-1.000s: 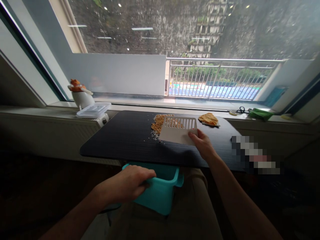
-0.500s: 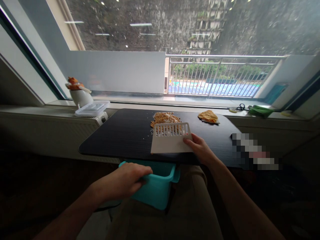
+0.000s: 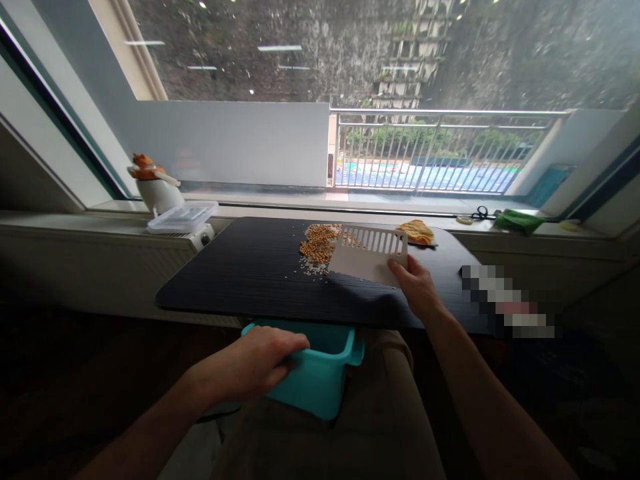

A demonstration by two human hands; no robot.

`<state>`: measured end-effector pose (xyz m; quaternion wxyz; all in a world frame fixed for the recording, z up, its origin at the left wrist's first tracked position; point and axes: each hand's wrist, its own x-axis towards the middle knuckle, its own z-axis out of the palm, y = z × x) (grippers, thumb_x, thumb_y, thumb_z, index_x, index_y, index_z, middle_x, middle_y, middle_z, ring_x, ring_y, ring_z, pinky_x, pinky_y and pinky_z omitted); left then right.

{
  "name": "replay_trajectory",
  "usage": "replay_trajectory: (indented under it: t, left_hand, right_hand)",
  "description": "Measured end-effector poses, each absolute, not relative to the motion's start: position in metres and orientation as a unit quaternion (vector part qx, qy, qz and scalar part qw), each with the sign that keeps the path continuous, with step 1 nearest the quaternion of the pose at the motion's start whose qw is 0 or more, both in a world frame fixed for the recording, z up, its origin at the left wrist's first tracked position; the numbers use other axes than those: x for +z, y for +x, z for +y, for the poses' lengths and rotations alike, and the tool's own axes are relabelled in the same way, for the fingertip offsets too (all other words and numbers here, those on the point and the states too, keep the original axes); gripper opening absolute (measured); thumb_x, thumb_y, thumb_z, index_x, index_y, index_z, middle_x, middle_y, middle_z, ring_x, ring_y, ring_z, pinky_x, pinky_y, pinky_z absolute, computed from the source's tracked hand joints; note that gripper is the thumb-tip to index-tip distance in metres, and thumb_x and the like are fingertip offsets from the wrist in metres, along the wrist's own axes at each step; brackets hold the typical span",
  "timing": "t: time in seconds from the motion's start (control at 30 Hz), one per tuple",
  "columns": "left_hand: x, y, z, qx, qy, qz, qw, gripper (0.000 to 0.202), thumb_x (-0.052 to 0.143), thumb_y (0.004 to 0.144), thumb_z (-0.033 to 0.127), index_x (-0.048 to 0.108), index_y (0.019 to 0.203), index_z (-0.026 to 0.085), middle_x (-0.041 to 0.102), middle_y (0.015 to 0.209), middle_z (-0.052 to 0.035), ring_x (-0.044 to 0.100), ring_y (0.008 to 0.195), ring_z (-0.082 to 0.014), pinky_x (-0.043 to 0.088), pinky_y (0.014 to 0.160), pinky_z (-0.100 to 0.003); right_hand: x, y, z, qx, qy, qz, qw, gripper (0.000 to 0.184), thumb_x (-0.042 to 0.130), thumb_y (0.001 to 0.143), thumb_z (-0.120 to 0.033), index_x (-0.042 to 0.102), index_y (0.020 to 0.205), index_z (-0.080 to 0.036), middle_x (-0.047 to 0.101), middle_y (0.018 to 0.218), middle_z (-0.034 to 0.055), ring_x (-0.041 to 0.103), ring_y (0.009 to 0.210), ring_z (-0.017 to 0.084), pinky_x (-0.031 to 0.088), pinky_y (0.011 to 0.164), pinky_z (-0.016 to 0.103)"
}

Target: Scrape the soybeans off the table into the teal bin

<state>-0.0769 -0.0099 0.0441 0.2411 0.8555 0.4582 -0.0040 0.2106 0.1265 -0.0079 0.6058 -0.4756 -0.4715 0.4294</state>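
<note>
My right hand (image 3: 414, 283) is closed on the right end of a white slotted scraper (image 3: 367, 259), held tilted above the dark table (image 3: 240, 280). Behind and left of the scraper lies a pile of yellow beans or kernels (image 3: 317, 245), with white grains scattered at its near edge. The scraper hides the pile's right side. Below the table's front edge, my left hand (image 3: 267, 353) grips the rim of a turquoise plastic bin (image 3: 313, 383) near my lap. The inside of the bin is dark, and its contents cannot be made out.
A folded yellow cloth (image 3: 417, 232) lies at the table's back right. On the left ledge are a clear plastic box (image 3: 183, 217) and a white pot-like figure (image 3: 159, 193) with an orange top. Black scissors (image 3: 480, 213) and a green bag (image 3: 519, 222) rest on the right sill.
My right hand has moved the scraper to the right and away from me, uncovering the pile's near left part. My left hand stays on the bin, which has shifted very slightly right.
</note>
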Motion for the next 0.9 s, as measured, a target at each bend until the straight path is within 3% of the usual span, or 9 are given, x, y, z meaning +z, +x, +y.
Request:
replay_trajectory:
  t: [0.43, 0.77, 0.9]
  left_hand:
    - [0.044, -0.075, -0.008, 0.003, 0.859, 0.455, 0.235, 0.014, 0.051, 0.081, 0.011, 0.057, 0.085, 0.023, 0.067, 0.085, 0.0001, 0.066, 0.081, -0.0211, 0.042, 0.066, -0.023]
    - [0.041, -0.076, -0.009, 0.005, 0.859, 0.452, 0.239, 0.015, 0.051, 0.082, 0.011, 0.057, 0.087, 0.023, 0.068, 0.087, 0.0005, 0.066, 0.083, -0.0207, 0.042, 0.068, -0.023]
    - [0.039, -0.076, -0.008, 0.008, 0.861, 0.451, 0.236, 0.015, 0.051, 0.082, 0.011, 0.057, 0.087, 0.023, 0.068, 0.088, -0.0001, 0.066, 0.083, -0.0214, 0.042, 0.068, -0.023]
  right_hand:
    - [-0.003, 0.208, 0.119, 0.461, -0.463, -0.47, 0.594, 0.032, 0.076, 0.065, -0.04, 0.068, 0.091, -0.022, 0.074, 0.08, 0.0001, 0.069, 0.073, 0.021, 0.055, 0.07, 0.033]
    - [-0.006, 0.209, 0.098, 0.54, -0.43, -0.525, 0.497, 0.038, 0.08, 0.065, -0.044, 0.074, 0.095, -0.023, 0.077, 0.089, 0.002, 0.071, 0.083, 0.024, 0.056, 0.077, 0.035]
    - [-0.006, 0.214, 0.091, 0.538, -0.43, -0.52, 0.505, 0.034, 0.08, 0.067, -0.043, 0.074, 0.095, -0.024, 0.077, 0.089, 0.0012, 0.071, 0.084, 0.024, 0.056, 0.077, 0.034]
